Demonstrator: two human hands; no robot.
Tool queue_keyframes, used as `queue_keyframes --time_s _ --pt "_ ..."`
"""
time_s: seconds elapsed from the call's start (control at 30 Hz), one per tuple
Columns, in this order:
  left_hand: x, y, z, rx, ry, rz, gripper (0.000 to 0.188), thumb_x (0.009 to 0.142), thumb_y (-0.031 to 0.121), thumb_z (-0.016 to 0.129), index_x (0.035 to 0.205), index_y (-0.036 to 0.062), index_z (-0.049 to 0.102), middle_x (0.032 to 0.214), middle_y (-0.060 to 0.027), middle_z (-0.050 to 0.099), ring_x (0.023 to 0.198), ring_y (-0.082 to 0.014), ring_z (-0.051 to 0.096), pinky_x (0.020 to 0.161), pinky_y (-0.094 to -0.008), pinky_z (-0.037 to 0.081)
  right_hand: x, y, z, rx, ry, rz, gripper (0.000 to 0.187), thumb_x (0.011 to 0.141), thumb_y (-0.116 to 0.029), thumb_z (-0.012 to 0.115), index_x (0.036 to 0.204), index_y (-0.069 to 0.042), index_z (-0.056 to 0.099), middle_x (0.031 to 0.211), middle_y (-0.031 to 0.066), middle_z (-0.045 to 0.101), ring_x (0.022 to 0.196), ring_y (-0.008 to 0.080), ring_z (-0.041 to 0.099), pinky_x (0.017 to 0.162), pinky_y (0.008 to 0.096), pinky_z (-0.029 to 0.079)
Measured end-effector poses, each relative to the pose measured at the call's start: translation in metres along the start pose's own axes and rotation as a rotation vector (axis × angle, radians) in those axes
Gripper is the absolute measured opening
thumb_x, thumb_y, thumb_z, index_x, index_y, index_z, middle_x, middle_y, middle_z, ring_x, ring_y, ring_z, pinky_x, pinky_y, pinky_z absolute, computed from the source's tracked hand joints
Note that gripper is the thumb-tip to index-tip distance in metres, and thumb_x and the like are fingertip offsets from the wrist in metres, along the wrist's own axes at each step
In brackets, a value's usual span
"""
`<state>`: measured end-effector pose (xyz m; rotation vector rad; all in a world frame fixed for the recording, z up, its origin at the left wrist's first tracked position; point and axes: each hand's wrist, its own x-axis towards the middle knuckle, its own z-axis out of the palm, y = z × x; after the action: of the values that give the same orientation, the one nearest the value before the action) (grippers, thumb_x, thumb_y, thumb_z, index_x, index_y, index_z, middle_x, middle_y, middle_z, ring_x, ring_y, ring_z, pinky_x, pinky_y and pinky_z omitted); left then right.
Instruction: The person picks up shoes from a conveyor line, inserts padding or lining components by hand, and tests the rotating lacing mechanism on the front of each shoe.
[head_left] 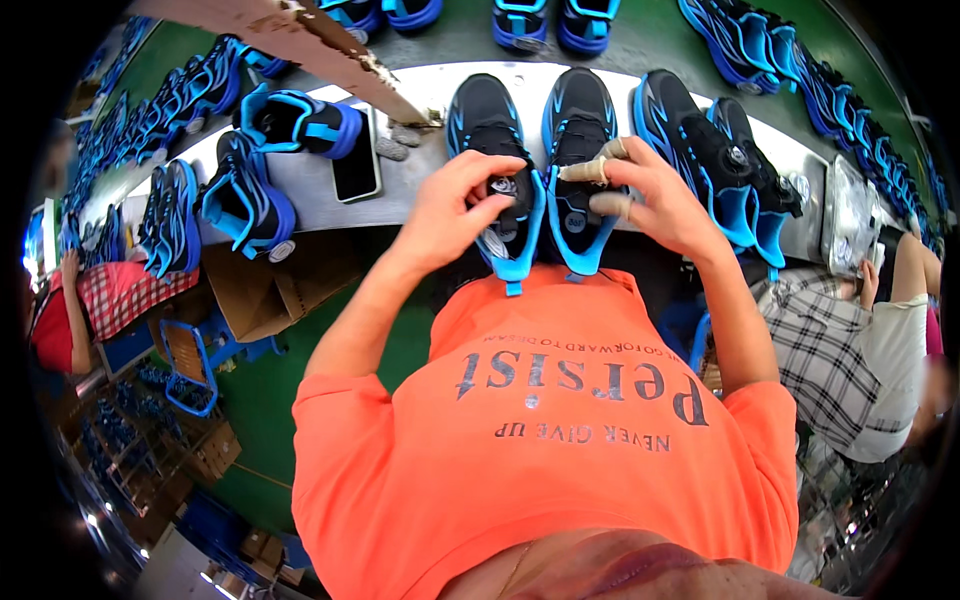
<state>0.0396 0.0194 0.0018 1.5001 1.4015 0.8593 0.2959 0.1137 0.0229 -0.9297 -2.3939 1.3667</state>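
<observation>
Two black sneakers with bright blue trim stand side by side in front of me, heels toward my body. The left sneaker [485, 118] has a round dial [503, 187] on its tongue. My left hand [445, 210] curls its thumb and index finger around that dial. On the right sneaker [580, 105], my right hand [665, 195] grips the tongue and collar area. Pale finger covers wrap several of its fingertips. Whatever the right fingertips press on is partly hidden by the hand.
Another pair of sneakers [690, 150] stands to the right, beside a clear plastic tray [850, 215]. At left are a loose sneaker [245, 195], one on its side [300, 125], and a phone [355, 165]. A rusty post [310, 50] rises ahead. Co-workers sit on both sides.
</observation>
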Motion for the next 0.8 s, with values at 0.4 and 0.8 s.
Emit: queue_keyframes --time_s 0.4,0.8 --pt "0.003 0.01 0.0 0.03 0.021 -0.021 0.038 0.081 -0.001 0.066 0.118 0.003 0.064 0.095 -0.0019 0.057 0.074 -0.0084 0.047 0.069 -0.0213 0.043 0.012 0.001 0.009 -0.231 0.06 0.204 0.042 0.076 -0.017 0.076 0.117 -0.013 0.068 0.102 0.0104 0.05 0.098 0.026 0.054 0.084 0.0331 0.048" --pt "0.003 0.008 0.004 0.128 0.054 -0.047 0.04 0.079 0.0 0.068 0.119 0.0033 0.062 0.088 -0.002 0.053 0.073 -0.0103 0.048 0.069 -0.023 0.044 0.005 0.012 0.005 -0.197 0.18 -0.113 0.038 0.075 -0.017 0.076 0.113 -0.016 0.07 0.096 0.0084 0.057 0.089 0.0226 0.056 0.076 0.0327 0.049"
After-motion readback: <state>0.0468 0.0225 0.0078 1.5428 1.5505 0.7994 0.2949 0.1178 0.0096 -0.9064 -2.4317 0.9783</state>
